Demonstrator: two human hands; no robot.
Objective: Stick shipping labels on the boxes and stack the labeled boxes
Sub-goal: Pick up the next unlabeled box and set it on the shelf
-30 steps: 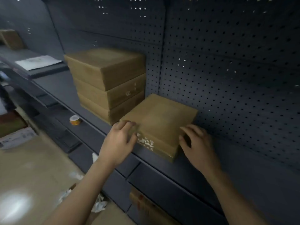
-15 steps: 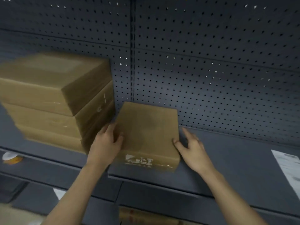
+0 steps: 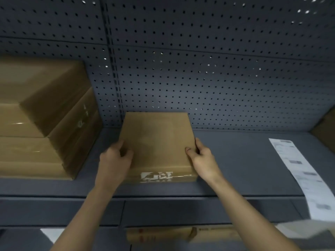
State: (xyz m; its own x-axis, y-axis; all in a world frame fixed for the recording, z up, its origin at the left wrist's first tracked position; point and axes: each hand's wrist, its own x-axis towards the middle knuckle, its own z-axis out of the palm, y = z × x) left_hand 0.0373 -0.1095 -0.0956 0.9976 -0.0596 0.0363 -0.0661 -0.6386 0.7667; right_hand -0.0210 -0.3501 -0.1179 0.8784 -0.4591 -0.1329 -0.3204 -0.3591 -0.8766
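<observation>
Gripping a flat brown cardboard box (image 3: pixel 155 142) by its two sides, a person's bare hands reach in from the bottom of the view. The left hand (image 3: pixel 115 160) clasps the box's left edge, thumb on the lid and the other fingers curled over the side. The right hand (image 3: pixel 201 160) mirrors it on the right edge, thumb tip pressed on the lid, fingers wrapped down the side. The box lies flat on a dark grey shelf (image 3: pixel 235 160), its far edge close to the perforated back panel (image 3: pixel 199 69). A white printed mark (image 3: pixel 156 176) shows on its near face.

To the left, near but apart, a stack of cardboard boxes (image 3: pixel 41 120) stands on the same shelf. To the right, a strip of printed labels (image 3: pixel 297 169), long and white, lies on the shelf and hangs over its front edge; the print is too blurred to read. The corner of another box (image 3: pixel 324 131) shows at the far right.
</observation>
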